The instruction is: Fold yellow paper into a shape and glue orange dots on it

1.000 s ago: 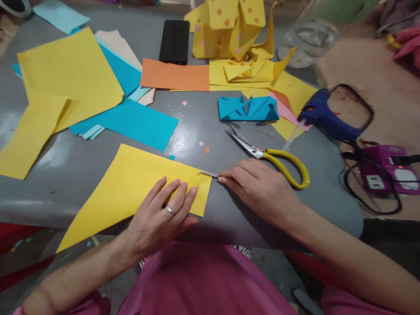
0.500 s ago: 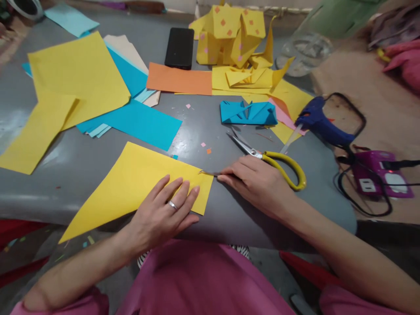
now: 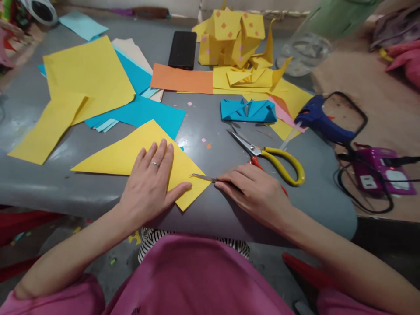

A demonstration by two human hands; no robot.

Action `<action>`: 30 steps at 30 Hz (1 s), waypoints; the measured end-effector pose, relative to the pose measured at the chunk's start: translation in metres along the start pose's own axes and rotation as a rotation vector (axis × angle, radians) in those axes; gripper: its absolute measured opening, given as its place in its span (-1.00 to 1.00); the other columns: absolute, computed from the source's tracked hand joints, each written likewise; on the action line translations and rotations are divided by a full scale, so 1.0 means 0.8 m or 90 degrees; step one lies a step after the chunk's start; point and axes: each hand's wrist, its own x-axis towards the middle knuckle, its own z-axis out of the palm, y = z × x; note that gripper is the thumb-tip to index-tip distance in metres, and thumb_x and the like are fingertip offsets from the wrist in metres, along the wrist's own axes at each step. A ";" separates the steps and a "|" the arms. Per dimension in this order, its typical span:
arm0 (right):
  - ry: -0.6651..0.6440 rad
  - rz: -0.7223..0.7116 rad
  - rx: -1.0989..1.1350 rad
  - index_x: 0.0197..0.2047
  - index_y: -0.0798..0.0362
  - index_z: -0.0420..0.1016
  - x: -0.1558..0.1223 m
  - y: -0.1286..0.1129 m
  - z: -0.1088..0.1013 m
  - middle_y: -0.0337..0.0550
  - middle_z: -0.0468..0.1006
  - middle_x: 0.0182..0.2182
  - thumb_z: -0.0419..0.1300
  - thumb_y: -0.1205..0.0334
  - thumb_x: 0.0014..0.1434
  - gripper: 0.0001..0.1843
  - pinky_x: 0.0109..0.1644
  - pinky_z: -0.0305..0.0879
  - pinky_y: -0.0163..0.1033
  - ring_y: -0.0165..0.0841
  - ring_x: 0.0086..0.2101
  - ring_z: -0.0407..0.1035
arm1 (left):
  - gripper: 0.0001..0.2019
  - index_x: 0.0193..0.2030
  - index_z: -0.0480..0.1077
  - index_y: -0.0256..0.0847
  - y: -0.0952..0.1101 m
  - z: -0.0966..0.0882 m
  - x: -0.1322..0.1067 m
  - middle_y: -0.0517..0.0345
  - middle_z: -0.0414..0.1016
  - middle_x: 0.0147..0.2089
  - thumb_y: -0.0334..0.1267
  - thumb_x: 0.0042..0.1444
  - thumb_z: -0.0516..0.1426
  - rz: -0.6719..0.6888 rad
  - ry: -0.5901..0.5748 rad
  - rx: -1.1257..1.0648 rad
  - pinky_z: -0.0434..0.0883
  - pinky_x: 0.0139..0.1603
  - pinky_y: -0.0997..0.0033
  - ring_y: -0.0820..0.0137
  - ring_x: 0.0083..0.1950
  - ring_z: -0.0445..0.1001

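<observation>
A folded yellow paper sheet (image 3: 113, 159) lies near the table's front edge, its long point to the left and a squared end to the right. My left hand (image 3: 149, 179), with a ring on one finger, rests flat on it, fingers stretched out. In my right hand (image 3: 252, 186) is a pair of curved-tip tweezers (image 3: 205, 177), their points over the paper's right end; whether they touch it I cannot tell. Yellow-handled scissors (image 3: 282, 164) lie just beyond that hand. A red-handled tool (image 3: 256, 162) is partly hidden beneath the hand.
Behind are a folded blue paper piece (image 3: 248, 110), orange paper (image 3: 182, 78), a phone (image 3: 182, 49) and a yellow paper model (image 3: 232, 37). Yellow sheets (image 3: 88, 78) and blue ones (image 3: 157, 113) spread leftward. Rightward are a glue gun (image 3: 323, 118) and a purple power socket (image 3: 377, 168) with cables.
The yellow sheet has turned clockwise, its pointed left end swinging away from my body. My left hand moved with it, up and left. My right hand keeps the tweezers near the same spot.
</observation>
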 end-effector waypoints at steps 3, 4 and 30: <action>0.007 -0.010 0.000 -0.23 0.09 0.58 0.003 0.002 0.002 -0.14 0.61 -0.38 0.18 0.22 0.35 -0.82 -0.22 0.32 -0.24 -0.35 -0.36 0.43 | -0.16 0.43 0.04 -0.57 0.009 0.007 0.004 -0.49 0.08 0.46 0.22 0.33 -0.11 -0.032 -0.081 0.049 0.02 0.41 -0.32 -0.22 0.49 0.04; 0.006 -0.013 0.000 -0.22 0.09 0.58 0.004 0.002 0.002 -0.14 0.61 -0.37 0.19 0.23 0.35 -0.83 -0.21 0.32 -0.24 -0.35 -0.35 0.43 | -0.17 0.44 0.02 -0.56 0.009 0.007 0.005 -0.48 0.06 0.47 0.21 0.34 -0.13 -0.033 -0.100 0.053 0.00 0.41 -0.34 -0.22 0.49 0.02; -0.019 0.068 -0.040 -0.37 0.06 0.48 0.016 -0.008 0.007 -0.12 0.59 -0.44 0.12 0.21 0.36 -0.74 -0.25 0.24 -0.22 -0.31 -0.38 0.43 | -0.21 0.46 -0.01 -0.54 0.015 -0.009 0.013 -0.49 0.03 0.48 0.13 0.35 -0.12 -0.047 -0.171 0.085 -0.02 0.36 -0.43 -0.23 0.50 0.01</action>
